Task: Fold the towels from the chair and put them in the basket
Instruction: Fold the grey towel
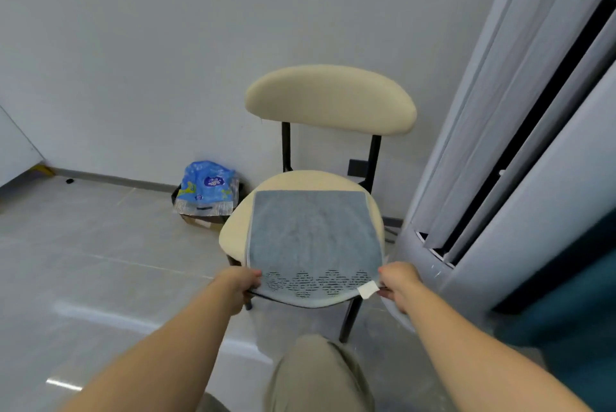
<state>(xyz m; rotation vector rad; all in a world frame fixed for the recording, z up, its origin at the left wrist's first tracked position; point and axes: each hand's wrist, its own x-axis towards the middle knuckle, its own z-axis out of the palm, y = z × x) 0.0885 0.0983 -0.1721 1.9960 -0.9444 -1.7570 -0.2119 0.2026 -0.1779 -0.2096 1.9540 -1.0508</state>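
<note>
- The blue-grey terry towel (313, 238) is lying flat on the cream round-seated chair (330, 98), running away from the person.
- The left hand (238, 281) and right hand (398, 281) are apparently pinching its near corners.

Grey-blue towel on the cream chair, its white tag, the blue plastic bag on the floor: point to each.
Grey-blue towel (313, 235): head view, middle of the flat cloth.
White tag (368, 289): head view, tag's centre.
Blue plastic bag (208, 186): head view, printed front.
</note>
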